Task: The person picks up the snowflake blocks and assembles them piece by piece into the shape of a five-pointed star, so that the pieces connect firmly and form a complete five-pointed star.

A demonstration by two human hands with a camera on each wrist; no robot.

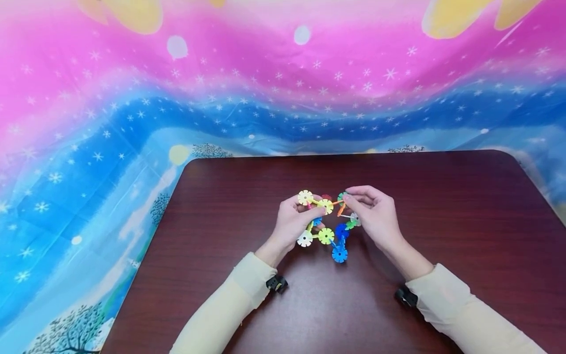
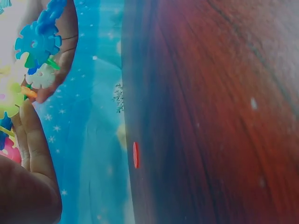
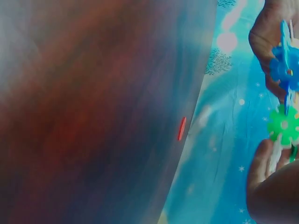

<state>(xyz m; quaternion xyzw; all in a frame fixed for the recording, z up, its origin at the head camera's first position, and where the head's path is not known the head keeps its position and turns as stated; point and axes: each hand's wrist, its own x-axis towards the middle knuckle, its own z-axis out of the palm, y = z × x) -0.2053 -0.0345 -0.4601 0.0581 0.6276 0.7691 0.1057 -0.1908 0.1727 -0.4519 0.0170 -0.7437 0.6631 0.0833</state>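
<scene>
A loop of interlocking plastic snowflake discs [image 1: 326,236], in yellow, white, blue, green and orange, is held up above the table between both hands. My left hand [image 1: 289,223] grips its left side, the thumb lying over a yellow disc. On the other side my right hand [image 1: 379,216] pinches the loop near a green disc [image 1: 342,197] and an orange one [image 1: 341,210]. Lowest hangs a light blue disc [image 1: 339,254]; the left wrist view shows a blue disc [image 2: 33,44] close up. Fingers hide some of the joints.
A single red disc [image 3: 182,129] lies on the dark brown table [image 1: 247,182], beyond the hands near the far edge. Behind the table hangs a pink and blue cloth [image 1: 265,108] with snowflake prints. Each wrist carries a small black camera [image 1: 277,283].
</scene>
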